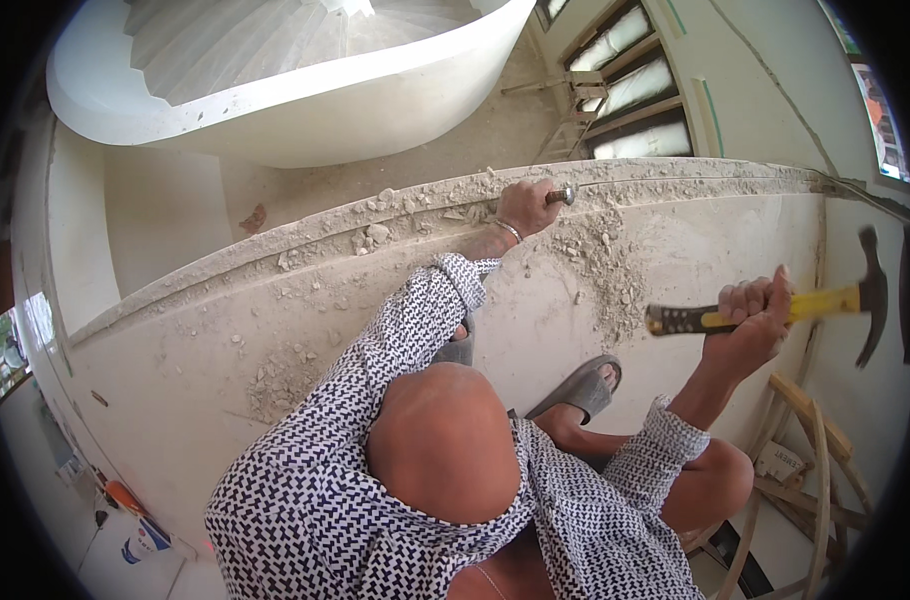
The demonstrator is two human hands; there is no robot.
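Note:
My left hand (pixel 527 208) is closed around a short metal rod that looks like a chisel (pixel 563 196). Its round struck end points right, while its tip is hidden by the hand. That fist rests on the chipped groove (pixel 425 217) along the curved ledge edge. Out to the right, my right hand (pixel 751 322) grips a claw hammer (pixel 833 302) by its yellow and black handle. The hammer is raised, its dark head apart from the chisel. Broken plaster or concrete rubble (pixel 603 262) lies right of my left hand, with lumps (pixel 375 235) along the groove to its left.
Beyond the ledge, a curved white stair wall (pixel 375 110) stands over a lower floor. A wooden trestle (pixel 581 100) is down there near windows. Curved wooden strips (pixel 823 470) lean at the lower right. More debris (pixel 293 375) and a grey sandal (pixel 585 388) on my foot are close by.

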